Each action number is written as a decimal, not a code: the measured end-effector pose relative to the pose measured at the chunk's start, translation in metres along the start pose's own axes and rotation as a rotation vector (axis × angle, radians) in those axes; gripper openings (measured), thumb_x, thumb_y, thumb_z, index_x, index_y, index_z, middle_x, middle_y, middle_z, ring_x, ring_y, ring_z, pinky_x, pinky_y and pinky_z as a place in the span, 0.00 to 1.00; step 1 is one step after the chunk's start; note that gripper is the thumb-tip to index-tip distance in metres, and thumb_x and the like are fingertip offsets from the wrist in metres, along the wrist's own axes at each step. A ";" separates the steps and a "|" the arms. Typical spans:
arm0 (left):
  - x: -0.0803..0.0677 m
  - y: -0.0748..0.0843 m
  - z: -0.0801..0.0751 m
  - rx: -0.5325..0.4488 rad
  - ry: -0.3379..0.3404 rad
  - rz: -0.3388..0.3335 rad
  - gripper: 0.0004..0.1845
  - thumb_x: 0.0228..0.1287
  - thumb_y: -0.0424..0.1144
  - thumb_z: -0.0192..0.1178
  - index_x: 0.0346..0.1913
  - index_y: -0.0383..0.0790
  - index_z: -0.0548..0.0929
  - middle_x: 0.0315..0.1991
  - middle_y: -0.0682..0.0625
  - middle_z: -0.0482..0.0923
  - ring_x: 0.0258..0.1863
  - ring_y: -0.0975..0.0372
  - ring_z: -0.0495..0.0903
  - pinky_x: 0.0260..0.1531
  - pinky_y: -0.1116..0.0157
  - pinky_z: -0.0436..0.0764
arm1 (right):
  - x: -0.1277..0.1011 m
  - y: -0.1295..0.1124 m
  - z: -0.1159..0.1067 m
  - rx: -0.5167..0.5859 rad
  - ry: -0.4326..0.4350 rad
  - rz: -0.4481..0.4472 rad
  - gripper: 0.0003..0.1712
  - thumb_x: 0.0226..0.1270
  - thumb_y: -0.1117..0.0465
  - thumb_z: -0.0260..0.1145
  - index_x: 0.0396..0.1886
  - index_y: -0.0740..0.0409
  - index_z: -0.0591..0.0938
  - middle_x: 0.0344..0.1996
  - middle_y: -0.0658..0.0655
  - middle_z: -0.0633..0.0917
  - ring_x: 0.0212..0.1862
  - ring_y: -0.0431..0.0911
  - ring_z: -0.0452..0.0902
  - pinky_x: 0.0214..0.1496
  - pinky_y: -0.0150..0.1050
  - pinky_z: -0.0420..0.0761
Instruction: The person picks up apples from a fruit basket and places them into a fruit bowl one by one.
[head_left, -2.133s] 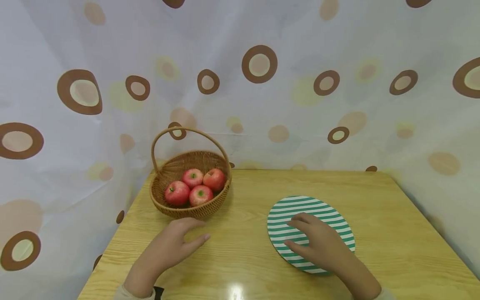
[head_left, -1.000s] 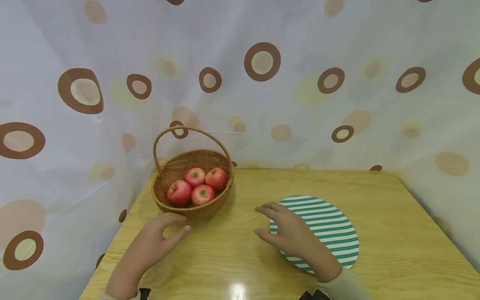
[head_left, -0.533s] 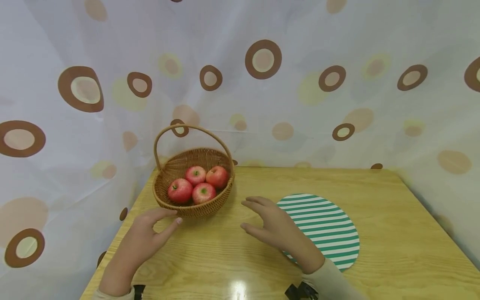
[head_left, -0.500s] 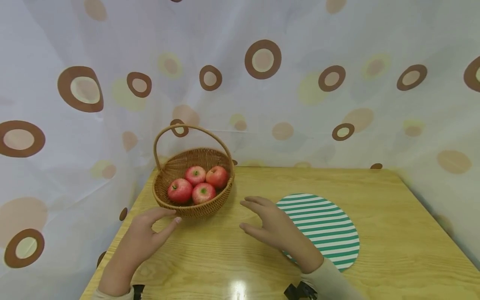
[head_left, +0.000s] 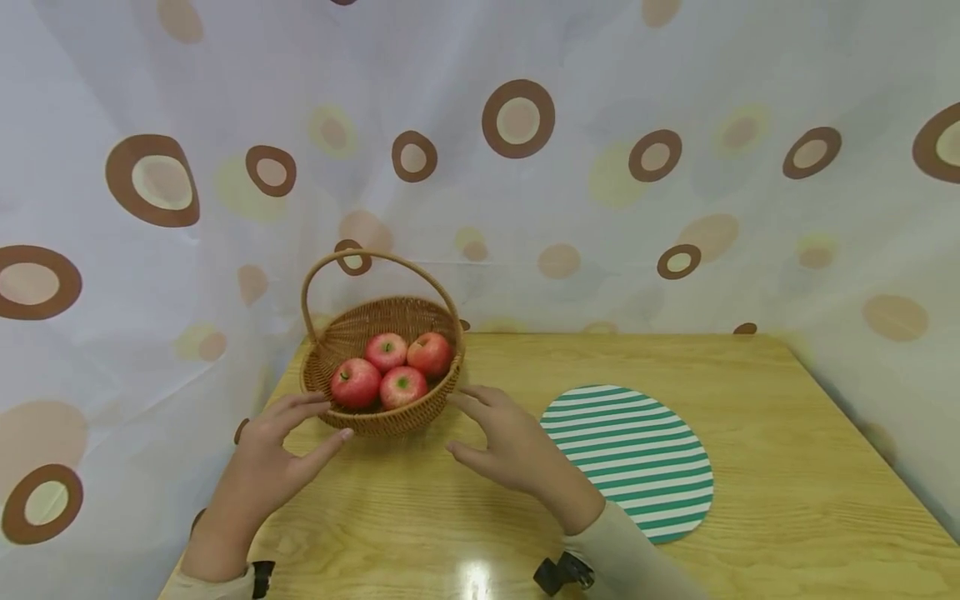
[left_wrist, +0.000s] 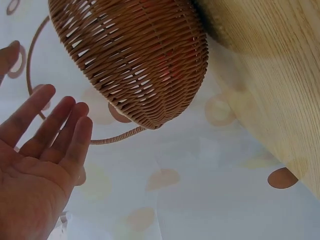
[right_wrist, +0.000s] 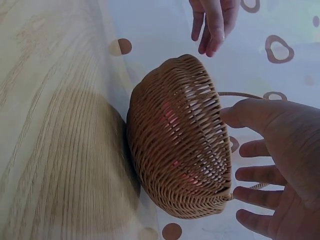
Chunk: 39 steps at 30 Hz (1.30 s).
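Now two hands, left hand (head_left: 273, 454) and right hand (head_left: 502, 442), spread open, flanking one basket (head_left: 378, 421), four apples (head_left: 390, 371), one striped mat (head_left: 630, 458)

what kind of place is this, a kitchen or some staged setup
Likely a staged tabletop setup, not a kitchen: a dotted curtain hung around a bare wooden table holding only a wicker basket of apples and a striped mat.

From my remote seat: the wicker basket (head_left: 381, 367) stands at the table's (head_left: 750, 500) far-left corner, its arched handle (head_left: 375, 260) spanning overhead and the curtain (head_left: 150, 275) close behind and to the left. My left hand (head_left: 273, 454) and right hand (head_left: 506, 442) flank it, with open wood in front. The flat striped mat (head_left: 628, 454) lies to the right.
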<state>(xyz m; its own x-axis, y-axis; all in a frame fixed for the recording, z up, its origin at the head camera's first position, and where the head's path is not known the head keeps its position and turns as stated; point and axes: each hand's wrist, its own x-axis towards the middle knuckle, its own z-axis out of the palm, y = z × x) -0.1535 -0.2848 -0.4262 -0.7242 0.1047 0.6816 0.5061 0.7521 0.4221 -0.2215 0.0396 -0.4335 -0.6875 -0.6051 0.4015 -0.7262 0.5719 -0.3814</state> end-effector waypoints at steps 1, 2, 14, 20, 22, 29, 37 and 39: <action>0.000 -0.001 0.000 -0.002 -0.003 -0.005 0.24 0.50 0.35 0.85 0.51 0.35 0.91 0.55 0.42 0.89 0.57 0.46 0.86 0.62 0.87 0.66 | 0.002 -0.001 0.002 -0.003 -0.001 -0.002 0.36 0.71 0.48 0.75 0.73 0.57 0.79 0.72 0.60 0.79 0.74 0.58 0.75 0.72 0.56 0.81; -0.001 -0.002 -0.001 -0.002 -0.007 -0.012 0.25 0.49 0.36 0.86 0.52 0.35 0.91 0.56 0.42 0.88 0.58 0.46 0.86 0.63 0.87 0.66 | 0.004 -0.002 0.003 -0.004 -0.003 -0.001 0.36 0.71 0.48 0.75 0.74 0.57 0.78 0.73 0.61 0.79 0.74 0.58 0.75 0.72 0.56 0.80; 0.011 -0.019 0.001 0.046 -0.048 -0.037 0.32 0.43 0.47 0.89 0.51 0.34 0.90 0.60 0.38 0.85 0.61 0.39 0.81 0.58 0.35 0.79 | 0.019 -0.004 0.019 -0.034 0.024 0.003 0.40 0.71 0.46 0.74 0.77 0.58 0.75 0.76 0.65 0.73 0.77 0.61 0.69 0.76 0.58 0.76; 0.018 -0.033 0.005 0.068 -0.077 -0.044 0.38 0.43 0.50 0.88 0.56 0.32 0.88 0.63 0.35 0.82 0.64 0.37 0.78 0.60 0.33 0.78 | 0.030 -0.009 0.023 -0.070 0.069 -0.004 0.39 0.71 0.46 0.74 0.75 0.59 0.76 0.76 0.64 0.74 0.77 0.61 0.70 0.76 0.57 0.76; 0.019 -0.038 0.007 0.080 -0.094 -0.051 0.39 0.44 0.52 0.88 0.58 0.32 0.87 0.64 0.35 0.81 0.65 0.36 0.78 0.60 0.32 0.79 | 0.034 -0.011 0.024 -0.103 0.064 -0.007 0.39 0.71 0.45 0.74 0.75 0.59 0.77 0.76 0.64 0.74 0.77 0.61 0.70 0.77 0.57 0.75; 0.020 -0.052 0.014 0.090 -0.147 -0.085 0.48 0.44 0.57 0.87 0.64 0.32 0.83 0.69 0.34 0.77 0.69 0.36 0.74 0.59 0.29 0.78 | 0.045 -0.016 0.033 -0.186 0.019 -0.037 0.39 0.72 0.41 0.72 0.73 0.58 0.78 0.75 0.65 0.74 0.77 0.62 0.70 0.77 0.57 0.75; 0.029 -0.058 0.017 0.083 -0.169 -0.054 0.49 0.42 0.57 0.87 0.65 0.33 0.83 0.72 0.33 0.73 0.71 0.32 0.69 0.60 0.26 0.74 | 0.054 -0.021 0.036 -0.200 0.001 -0.025 0.42 0.72 0.38 0.71 0.75 0.58 0.76 0.76 0.66 0.73 0.80 0.64 0.65 0.79 0.61 0.71; 0.032 -0.060 0.019 0.095 -0.186 -0.040 0.50 0.42 0.59 0.87 0.66 0.33 0.83 0.72 0.33 0.74 0.71 0.33 0.69 0.61 0.27 0.73 | 0.056 -0.022 0.038 -0.210 -0.003 -0.012 0.43 0.71 0.37 0.71 0.75 0.58 0.76 0.76 0.66 0.73 0.80 0.64 0.65 0.80 0.62 0.70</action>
<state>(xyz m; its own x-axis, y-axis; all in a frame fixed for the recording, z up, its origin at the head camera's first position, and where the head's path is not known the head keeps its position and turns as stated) -0.2160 -0.3143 -0.4412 -0.8213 0.1856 0.5394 0.4353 0.8150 0.3824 -0.2443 -0.0276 -0.4340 -0.6791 -0.6139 0.4026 -0.7188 0.6673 -0.1950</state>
